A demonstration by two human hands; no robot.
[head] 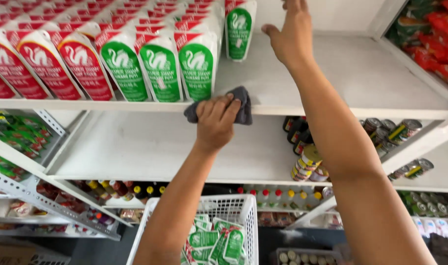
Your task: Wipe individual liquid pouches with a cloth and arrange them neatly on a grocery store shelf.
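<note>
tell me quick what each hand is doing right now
Left hand: closed on a dark grey cloth at the shelf edge.
Right hand: open, holding nothing, over the shelf.

**A small grocery shop, seen from its shelves**

A retail food shop is indicated — white shelves (361,78) on perforated metal brackets (32,196) are stacked in tiers on every side. The top shelf is lined with identical stand-up pouches in rows, red ones (42,64) beside green ones (160,64). Tins with coloured labels (307,164) and dark bottles (295,130) are ranged on the shelf below, and small bottles with red and yellow caps (135,189) lower still. Red snack packets (437,41) are seen at the right. More green pouches are carried in a white plastic basket (243,216) — restocking goods, possibly, though the lower aisle is only dimly shown.
</note>
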